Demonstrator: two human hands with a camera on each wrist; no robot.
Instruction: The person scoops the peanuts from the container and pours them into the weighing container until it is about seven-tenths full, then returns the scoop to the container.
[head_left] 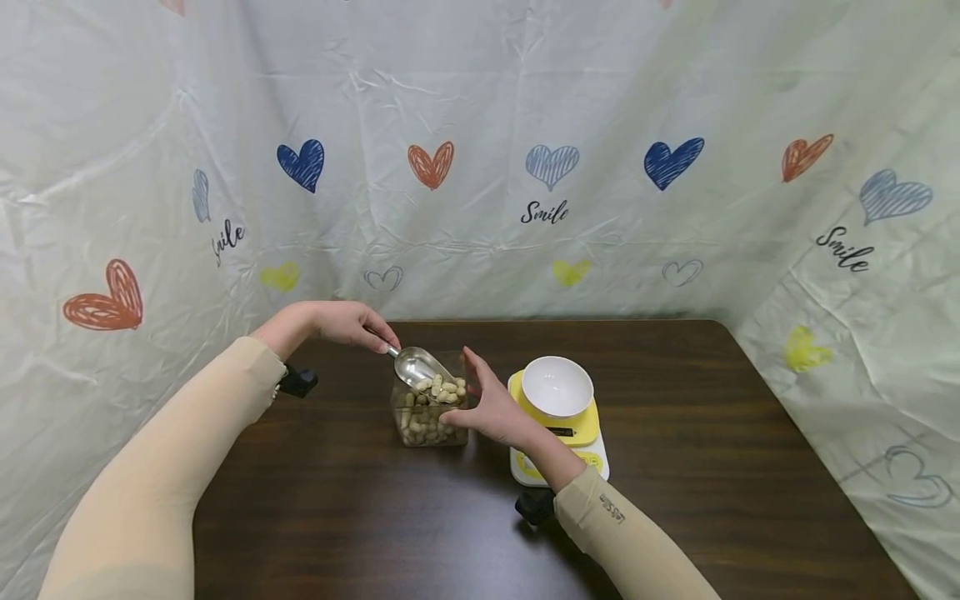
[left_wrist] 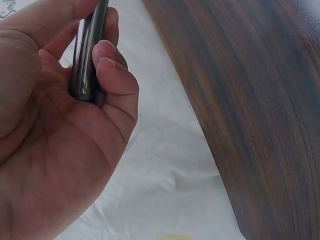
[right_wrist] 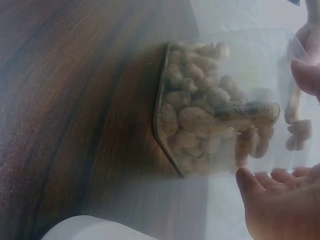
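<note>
Peanuts (head_left: 423,427) sit in a clear container (right_wrist: 252,60) on the desk (head_left: 360,517), between the two hands, with more of them lying at the front of a metal scoop (head_left: 416,367). The scoop's head is at the container's mouth, tilted down to the right, and its handle (left_wrist: 86,65) runs up to the left hand (head_left: 352,323). That hand is closed around the handle, thumb on one side and fingers bent on the other, the handle's end against the palm. The right hand (head_left: 491,408) is partly open, gripping the container's right side: its thumb is at the near face, its fingers spread upward beyond it.

The left arm reaches in from the left with the wrist bent over toward the container; the right forearm slants up from the lower right. Both wear pale sleeves (head_left: 157,433).

One scoop and one container are in view, the peanuts too piled to count. Just right of the right hand stands one yellow-and-white scale (head_left: 588,429), bearing one white bowl (head_left: 557,387). Behind hangs a white sheet (head_left: 480,83) printed with hearts and three "Smile" words.
</note>
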